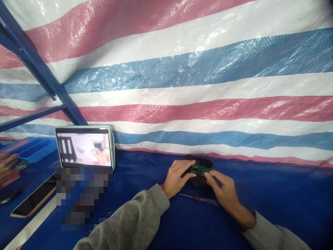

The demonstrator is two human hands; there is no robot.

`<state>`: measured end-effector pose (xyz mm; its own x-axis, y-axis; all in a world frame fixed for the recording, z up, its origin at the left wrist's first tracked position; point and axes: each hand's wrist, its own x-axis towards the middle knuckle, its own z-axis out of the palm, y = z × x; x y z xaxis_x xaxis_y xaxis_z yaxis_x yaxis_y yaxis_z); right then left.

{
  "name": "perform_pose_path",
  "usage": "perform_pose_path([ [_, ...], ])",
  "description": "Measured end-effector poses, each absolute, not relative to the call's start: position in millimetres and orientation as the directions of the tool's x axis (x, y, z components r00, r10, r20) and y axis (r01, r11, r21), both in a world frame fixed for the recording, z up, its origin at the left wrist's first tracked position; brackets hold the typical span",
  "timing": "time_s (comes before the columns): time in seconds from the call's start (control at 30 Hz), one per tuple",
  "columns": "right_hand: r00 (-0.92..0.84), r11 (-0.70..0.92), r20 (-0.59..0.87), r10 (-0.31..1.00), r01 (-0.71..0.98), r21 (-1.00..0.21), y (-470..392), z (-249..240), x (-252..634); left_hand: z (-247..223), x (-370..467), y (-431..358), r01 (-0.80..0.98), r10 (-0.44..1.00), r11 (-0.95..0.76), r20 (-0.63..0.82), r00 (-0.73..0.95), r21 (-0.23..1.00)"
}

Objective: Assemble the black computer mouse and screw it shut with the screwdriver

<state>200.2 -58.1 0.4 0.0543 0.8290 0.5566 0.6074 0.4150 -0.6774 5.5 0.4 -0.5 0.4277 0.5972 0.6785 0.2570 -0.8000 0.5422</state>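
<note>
A small green circuit board (199, 170) is held up between my two hands. My left hand (177, 176) pinches its left end between thumb and fingers. At the board's right end, my right hand (224, 189) grips it the same way. Just behind and below the board lies a black object (204, 162), partly covered by the board and my fingers, so its kind is unclear. A screwdriver (199, 199) with a red and clear handle rests on the blue table below my hands, its tip pointing left.
A tablet (84, 147) in a pale case stands at the back left, playing a video. A phone (35, 196) lies on the blue table (286, 201). Another person's blurred hand (7, 166) is at the far left, beside blue bins (37, 149). A striped sheet (195, 76) hangs behind.
</note>
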Motion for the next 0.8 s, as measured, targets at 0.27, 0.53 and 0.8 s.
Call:
perform_pose_path([
  [0.27, 0.08, 0.42, 0.568, 0.819, 0.592, -0.688, -57.2, -5.3, 199.0, 1.4, 5.1, -0.4, 0.287, 0.629, -0.777, 0.667, 0.399, 0.561],
  [0.53, 0.062, 0.434, 0.599, 0.798, 0.63, -0.644, -56.4, -6.0, 199.9, -1.0, 5.6, 1.2, 0.258, 0.612, -0.789, 0.686, 0.393, 0.557],
  [0.8, 0.067, 0.422, 0.597, 0.8, 0.646, -0.637, -56.9, -7.8, 200.9, 1.1, 5.8, 0.5, 0.245, 0.633, -0.771, 0.664, 0.398, 0.588],
])
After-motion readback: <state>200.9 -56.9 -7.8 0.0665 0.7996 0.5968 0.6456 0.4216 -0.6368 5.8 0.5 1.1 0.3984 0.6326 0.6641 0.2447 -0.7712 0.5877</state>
